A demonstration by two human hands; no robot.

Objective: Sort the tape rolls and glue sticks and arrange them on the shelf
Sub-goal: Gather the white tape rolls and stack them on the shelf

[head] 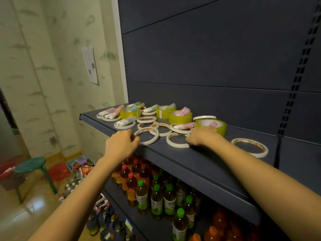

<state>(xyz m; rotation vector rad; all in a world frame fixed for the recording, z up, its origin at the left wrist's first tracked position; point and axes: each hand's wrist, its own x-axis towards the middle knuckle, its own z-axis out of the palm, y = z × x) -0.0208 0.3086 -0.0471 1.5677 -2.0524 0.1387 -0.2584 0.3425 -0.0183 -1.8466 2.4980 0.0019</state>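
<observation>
A dark blue-grey shelf (191, 162) is seen running from the middle left of the frame down to the lower right, and both bare forearms are stretched up to it from the bottom edge. The left hand (121, 143) is placed at the shelf's front lip, left of centre; its fingers are curled tightly, and a thin white tape ring (147, 136) lying flat there is gripped at its left rim by the fingertips. The right hand (203, 136) is set just right of centre, its bent fingers laid over the right rim of a second white ring (178, 140); the thumb is hidden, so it cannot be told whether that ring is actually gripped. Just behind this hand, and touching it, a wide yellow-green tape roll (211, 126) is stood on its flat side. Further thin rings, three more yellow-green rolls (180, 117) and pastel glue sticks (126, 120) are scattered in a mixed cluster behind the hands, towards the back of the shelf; several sticks are laid across rings or inside rolls. A lone ring (250, 147) is left well apart at the right. Bottles with red and green caps (156, 192) are ranked on the lower shelf, and a green stool (31, 165) is seen at the lower left
</observation>
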